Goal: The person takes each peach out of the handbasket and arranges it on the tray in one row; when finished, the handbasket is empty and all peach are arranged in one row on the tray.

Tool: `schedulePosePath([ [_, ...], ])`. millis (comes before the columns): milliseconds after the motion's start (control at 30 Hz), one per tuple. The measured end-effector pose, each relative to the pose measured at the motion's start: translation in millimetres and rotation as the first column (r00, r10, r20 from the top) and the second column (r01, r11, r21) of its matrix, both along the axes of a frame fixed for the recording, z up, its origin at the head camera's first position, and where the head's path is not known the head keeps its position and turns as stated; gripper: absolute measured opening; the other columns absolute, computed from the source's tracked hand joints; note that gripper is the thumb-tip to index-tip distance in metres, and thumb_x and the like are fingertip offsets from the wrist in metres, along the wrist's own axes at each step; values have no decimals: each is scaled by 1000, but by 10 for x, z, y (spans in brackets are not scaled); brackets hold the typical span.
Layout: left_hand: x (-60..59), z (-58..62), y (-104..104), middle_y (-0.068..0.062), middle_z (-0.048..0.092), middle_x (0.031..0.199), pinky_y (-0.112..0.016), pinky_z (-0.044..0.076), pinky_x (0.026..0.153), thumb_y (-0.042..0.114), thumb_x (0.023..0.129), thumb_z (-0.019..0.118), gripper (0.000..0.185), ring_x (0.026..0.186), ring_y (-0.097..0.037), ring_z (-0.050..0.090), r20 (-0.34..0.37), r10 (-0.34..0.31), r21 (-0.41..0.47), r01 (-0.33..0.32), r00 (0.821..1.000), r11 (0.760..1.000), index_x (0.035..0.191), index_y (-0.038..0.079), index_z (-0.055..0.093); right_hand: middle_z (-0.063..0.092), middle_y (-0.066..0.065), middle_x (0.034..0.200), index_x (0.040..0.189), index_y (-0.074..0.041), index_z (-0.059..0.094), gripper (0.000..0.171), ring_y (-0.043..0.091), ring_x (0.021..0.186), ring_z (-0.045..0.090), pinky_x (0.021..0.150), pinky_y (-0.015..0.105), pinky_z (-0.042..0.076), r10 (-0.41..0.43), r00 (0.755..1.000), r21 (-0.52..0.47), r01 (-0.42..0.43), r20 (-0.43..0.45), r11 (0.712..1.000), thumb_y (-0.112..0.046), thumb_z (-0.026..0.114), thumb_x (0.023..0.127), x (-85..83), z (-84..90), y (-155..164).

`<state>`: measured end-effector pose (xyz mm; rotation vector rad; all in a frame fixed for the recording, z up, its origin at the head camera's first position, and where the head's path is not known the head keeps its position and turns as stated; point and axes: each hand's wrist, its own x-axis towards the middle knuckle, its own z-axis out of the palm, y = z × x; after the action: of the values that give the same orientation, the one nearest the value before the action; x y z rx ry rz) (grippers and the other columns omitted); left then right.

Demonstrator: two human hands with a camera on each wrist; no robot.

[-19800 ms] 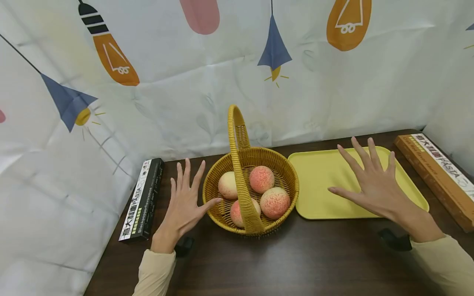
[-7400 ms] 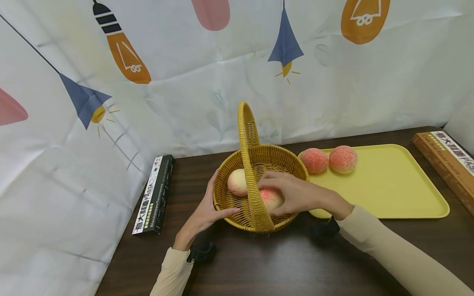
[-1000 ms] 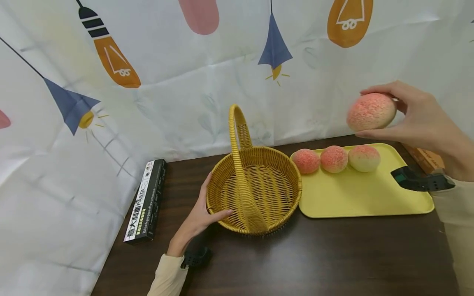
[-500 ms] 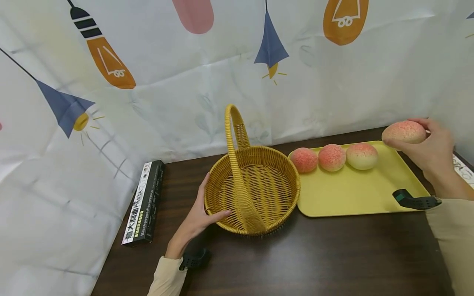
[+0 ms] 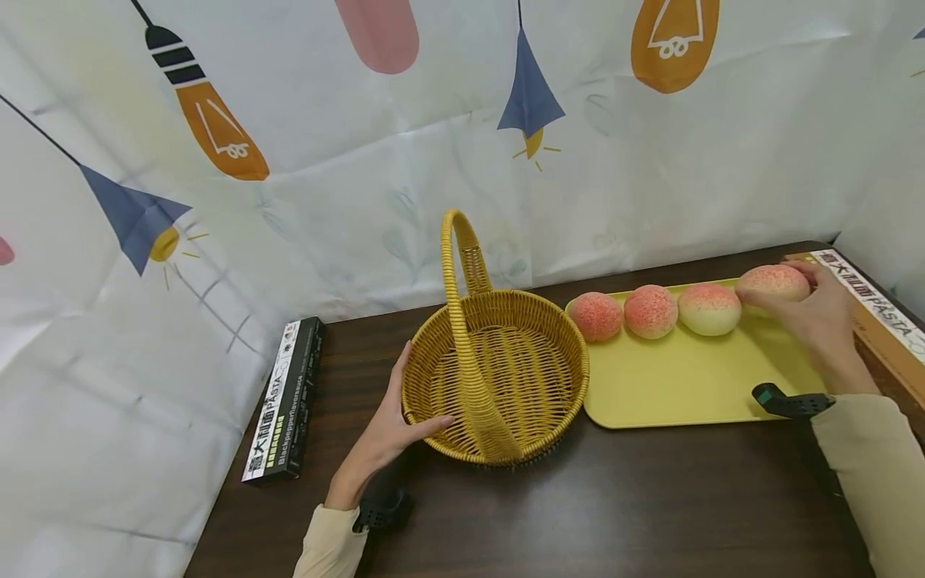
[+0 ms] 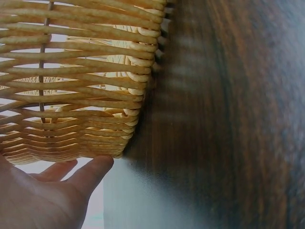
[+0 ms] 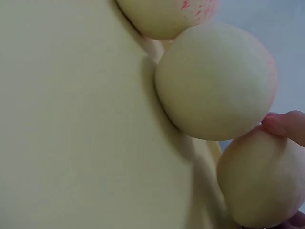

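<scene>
My right hand grips a pink-speckled peach at the far right end of the yellow tray, next to the pale peach. In the right wrist view my fingertip lies on the held peach beside the pale peach. Two redder peaches continue the row to the left. My left hand holds the left rim of the wicker basket, which has nothing in it. In the left wrist view my palm lies against the basket's woven wall.
A black pasta box lies left of the basket. An orange pasta box runs along the tray's right side, close to my right hand. A patterned white curtain closes off the back. The dark wooden table extends toward me.
My right hand has come down from high on the right, carrying the peach to the tray's far right end beside the pale peach. My left hand stays on the basket.
</scene>
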<state>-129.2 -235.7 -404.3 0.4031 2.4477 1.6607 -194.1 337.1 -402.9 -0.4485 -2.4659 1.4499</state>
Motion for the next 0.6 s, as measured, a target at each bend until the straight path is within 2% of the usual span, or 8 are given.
schedulePosePath([
  [67,1,1,1,-10,-1,174,-63,32,115,30,89,85,119,154,-39,23,-2,2,-10,-3,1000,1000,167,39,-5,47,-13,133,160,-13,41,85,3,115,44,92,15,36,3,1000,5,-3,-2,1000,-46,79,92,-5,-19,1],
  [133,2,8,2,-9,-1,174,-63,30,115,30,89,86,120,155,-39,22,-2,8,-15,-8,1000,1000,167,39,-4,49,-8,137,160,-8,41,85,1,113,44,87,12,36,21,1000,24,-21,-6,999,-47,77,94,-13,-30,13],
  [233,1,8,-1,-9,-1,174,-64,29,116,30,89,85,120,155,-39,21,-5,11,-21,-11,1000,1000,168,37,-4,45,12,148,161,-5,40,86,-2,109,42,78,7,35,63,998,77,-64,8,995,-50,73,96,-11,-21,38],
  [267,1,8,-2,-10,-1,174,-64,29,116,30,89,85,120,155,-40,21,-6,9,-24,-9,1000,1000,168,36,-5,44,15,148,161,-4,39,87,-3,107,42,75,6,35,78,997,85,-79,15,993,-51,72,96,-6,-14,48],
  [467,-18,-3,-9,-13,-1,174,-62,32,115,30,90,84,119,154,-41,23,4,-7,-18,7,1000,1000,168,33,-6,47,1,126,161,2,34,89,-6,93,39,67,5,38,114,992,103,-118,49,988,-47,72,98,54,45,86],
  [533,-24,-2,-8,-13,0,174,-62,34,114,28,90,84,119,154,-41,24,7,-9,-9,9,1000,1000,168,33,-6,48,8,129,161,4,33,89,-5,92,40,66,6,39,118,991,104,-124,62,987,-46,72,98,67,67,84],
  [600,-25,-1,-9,-12,0,174,-61,33,115,28,90,84,119,154,-40,23,9,-6,-13,7,1000,1000,168,34,-6,47,19,137,161,5,31,91,2,96,44,65,7,39,118,989,116,-128,86,985,-47,71,98,76,89,79],
])
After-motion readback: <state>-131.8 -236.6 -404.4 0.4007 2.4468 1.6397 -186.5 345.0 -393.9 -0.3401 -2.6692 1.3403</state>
